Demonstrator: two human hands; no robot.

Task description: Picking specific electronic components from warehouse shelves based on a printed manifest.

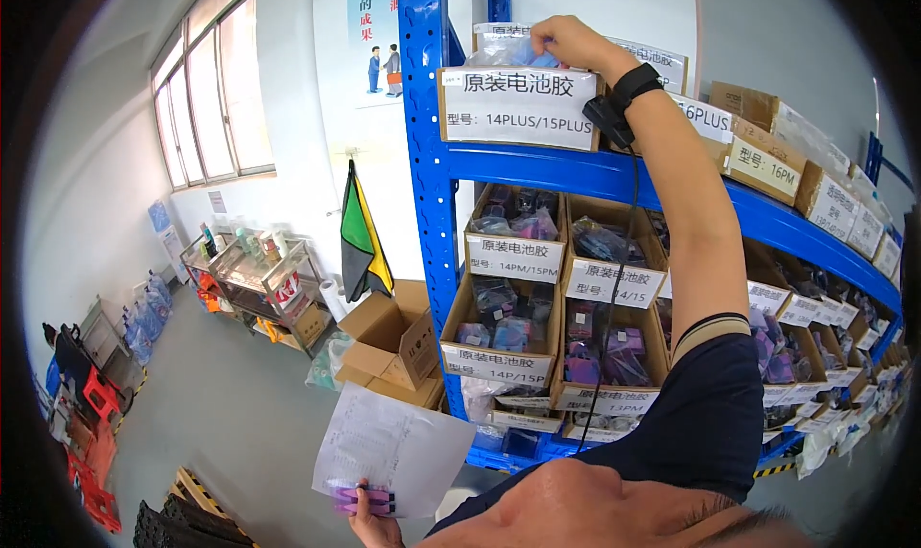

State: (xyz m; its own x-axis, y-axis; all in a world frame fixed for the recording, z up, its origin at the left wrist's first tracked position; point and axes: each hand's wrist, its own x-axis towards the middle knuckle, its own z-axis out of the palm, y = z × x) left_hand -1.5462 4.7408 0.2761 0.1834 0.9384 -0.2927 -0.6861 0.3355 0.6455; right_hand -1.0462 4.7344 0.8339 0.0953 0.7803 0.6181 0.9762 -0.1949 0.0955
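At the lower edge my left hand (370,521) is closed on a white printed sheet of paper (389,443) and a few flat pink-purple strips with dark ends (361,500), its thumb lying over the strips. My right arm is raised to the top shelf. There my right hand (573,42), with a black strap and small device at the wrist, reaches over the front of a labelled cardboard box (518,112). Its fingers are curled down among clear plastic and blue pieces (523,53) inside the box. The fingertips are partly hidden, and what they grip cannot be made out.
The blue metal rack (429,222) holds rows of labelled boxes with bagged purple and blue pieces. A black cable (609,327) hangs from my wrist. Left of the rack stand an open carton (403,342) and a metal cart (273,284); red stools (96,443) are further left.
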